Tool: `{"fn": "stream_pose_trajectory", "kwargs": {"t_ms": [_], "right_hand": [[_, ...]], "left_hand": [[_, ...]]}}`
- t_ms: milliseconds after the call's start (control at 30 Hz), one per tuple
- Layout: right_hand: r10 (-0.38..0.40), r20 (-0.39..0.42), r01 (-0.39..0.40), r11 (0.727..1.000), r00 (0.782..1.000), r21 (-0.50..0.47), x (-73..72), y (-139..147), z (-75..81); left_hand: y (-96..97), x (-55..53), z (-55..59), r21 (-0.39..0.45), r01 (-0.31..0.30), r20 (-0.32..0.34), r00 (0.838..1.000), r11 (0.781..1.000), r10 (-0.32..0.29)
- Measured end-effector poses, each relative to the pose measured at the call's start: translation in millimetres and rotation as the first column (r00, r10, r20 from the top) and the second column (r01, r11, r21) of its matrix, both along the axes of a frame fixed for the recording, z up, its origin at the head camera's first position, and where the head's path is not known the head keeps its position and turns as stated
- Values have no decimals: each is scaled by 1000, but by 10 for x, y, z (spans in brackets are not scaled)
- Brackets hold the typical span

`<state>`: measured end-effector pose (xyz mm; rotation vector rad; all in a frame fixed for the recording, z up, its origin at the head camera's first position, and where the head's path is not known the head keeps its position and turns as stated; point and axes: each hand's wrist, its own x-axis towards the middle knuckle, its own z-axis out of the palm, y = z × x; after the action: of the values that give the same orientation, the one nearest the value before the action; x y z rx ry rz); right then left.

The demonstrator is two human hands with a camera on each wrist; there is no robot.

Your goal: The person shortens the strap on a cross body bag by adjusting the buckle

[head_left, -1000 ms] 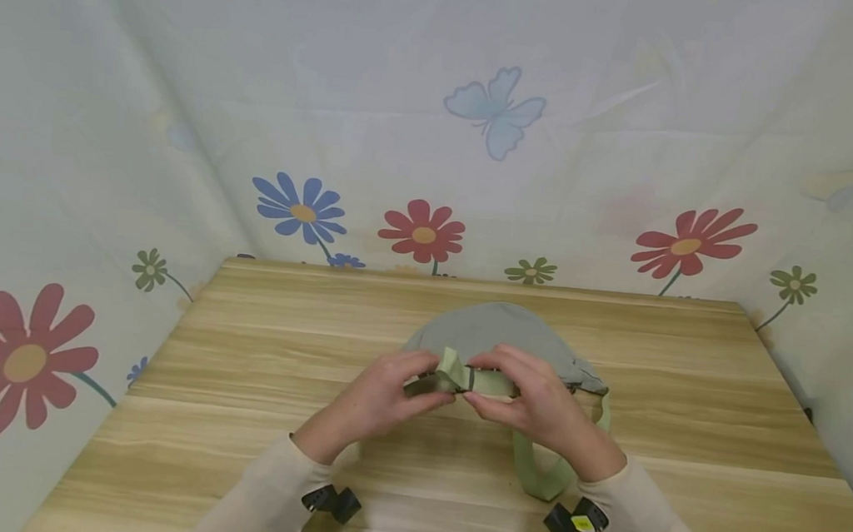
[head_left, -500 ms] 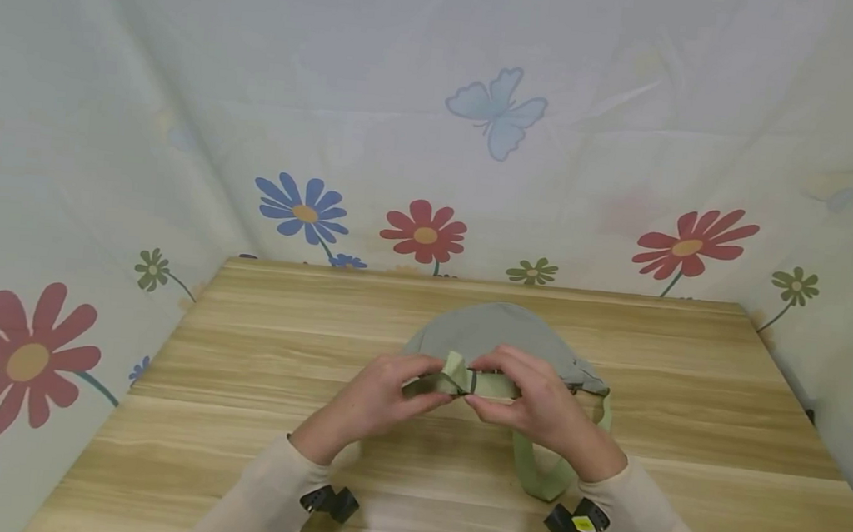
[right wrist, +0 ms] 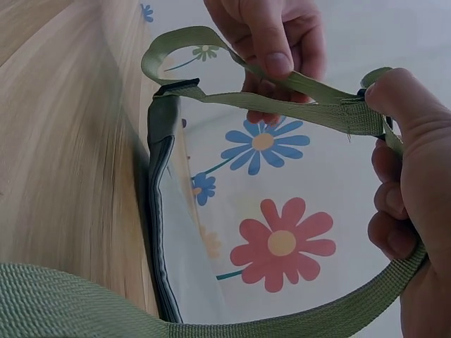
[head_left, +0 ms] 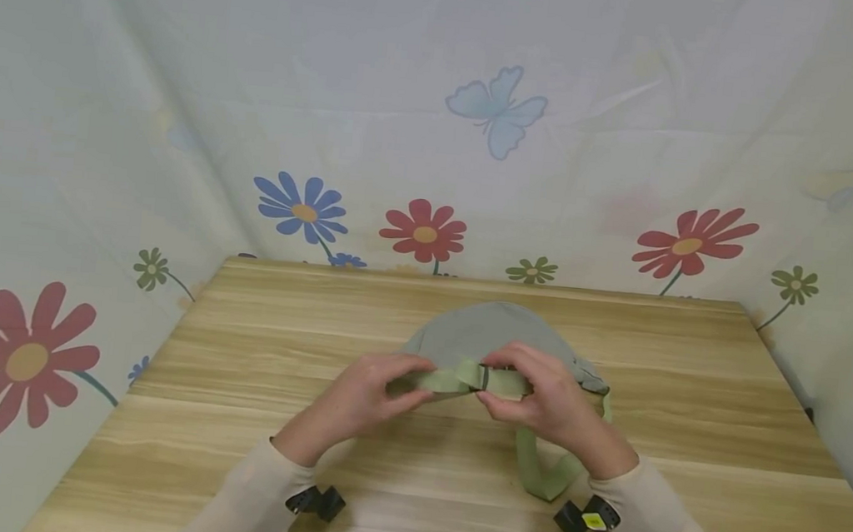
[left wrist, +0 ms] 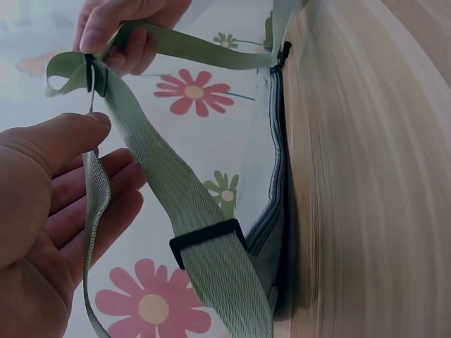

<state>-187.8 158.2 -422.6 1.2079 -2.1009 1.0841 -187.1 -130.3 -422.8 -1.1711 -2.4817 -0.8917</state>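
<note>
Grey bag (head_left: 496,334) lies on the wood counter (head_left: 272,321), a little right of the middle, its curved side toward the far edge. Both hands work between it and the near edge, apart but near each other. I make out the left hand (head_left: 364,390) pinching a length of the green strap (head_left: 447,380) between thumb and fingers. Right hand (head_left: 548,392) grips the strap at a small black buckle (head_left: 484,377), thumb and fingertips close on it. A short fold of strap stands up just beside the buckle. From the left wrist I get a second black slider (left wrist: 206,241) lower on the strap. Strap loop (head_left: 541,475) droops toward the near edge, below the right hand. Flowered sheet (head_left: 335,83) behind the far edge.
</note>
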Motion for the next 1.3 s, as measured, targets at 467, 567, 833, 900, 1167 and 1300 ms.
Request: {"fn": "stream_pose_trajectory", "kwargs": {"t_ms": [467, 567, 833, 900, 1167, 1300], "right_hand": [[21, 4, -21, 1000, 1000, 15, 5, 23, -21], [36, 4, -36, 999, 999, 16, 14, 14, -19], [42, -12, -42, 999, 999, 4, 18, -1, -20], [43, -12, -43, 999, 999, 2, 17, 1, -19], [43, 8, -43, 998, 999, -50, 5, 60, 20], [39, 17, -38, 998, 999, -51, 5, 94, 38]], "left_hand": [[-219, 38, -73, -56, -29, -52, 998, 998, 26], [-240, 36, -81, -67, -21, -54, 998, 998, 17], [-262, 34, -77, -51, -13, -43, 999, 999, 11], [-266, 23, -82, -49, -5, -51, 999, 999, 2], [-371, 0, -104, -49, -42, -50, 998, 998, 40], [-429, -2, -106, -55, -56, -59, 997, 997, 53]]}}
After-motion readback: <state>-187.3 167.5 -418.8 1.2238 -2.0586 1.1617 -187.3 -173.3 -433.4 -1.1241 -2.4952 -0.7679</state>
